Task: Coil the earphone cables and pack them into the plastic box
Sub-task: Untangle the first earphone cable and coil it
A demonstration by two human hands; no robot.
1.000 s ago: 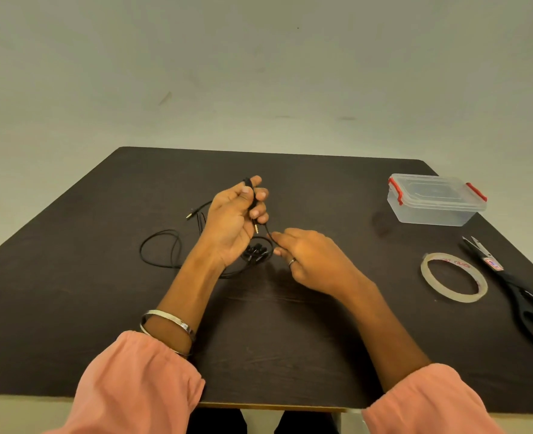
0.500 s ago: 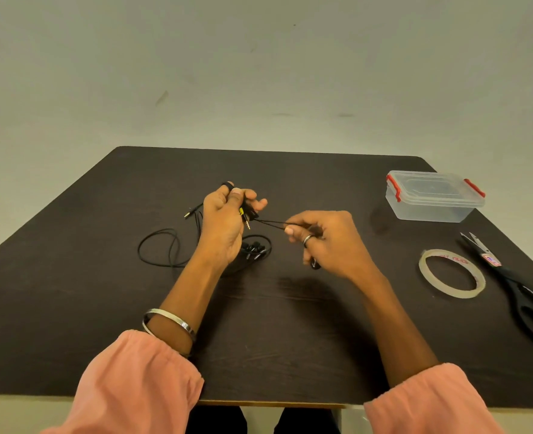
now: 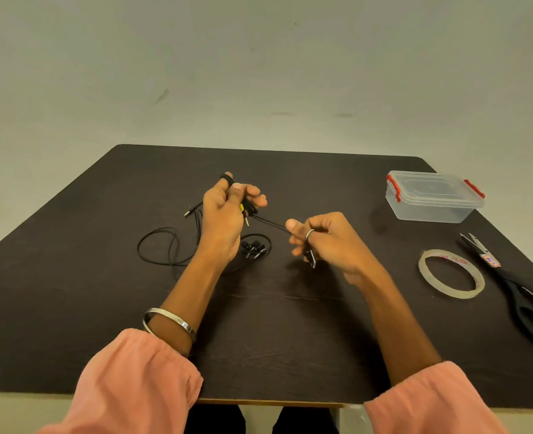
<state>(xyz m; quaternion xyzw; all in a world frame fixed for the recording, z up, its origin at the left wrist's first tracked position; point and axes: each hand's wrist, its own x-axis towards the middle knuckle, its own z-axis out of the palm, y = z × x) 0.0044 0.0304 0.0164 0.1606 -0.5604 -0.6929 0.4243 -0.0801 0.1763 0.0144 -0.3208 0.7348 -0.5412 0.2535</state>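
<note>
Unreadable reversed red print inside tape roll (image 3: 450, 273)

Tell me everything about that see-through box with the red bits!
The plastic box is clear and rectangular, with rounded corners. Its clear lid is on, with a red clip at each short end. It looks empty. It sits flat near the far right corner of the dark table. Neither hand touches it.

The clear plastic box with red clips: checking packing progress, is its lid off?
No, the clear plastic box sits closed, lid on.
</note>
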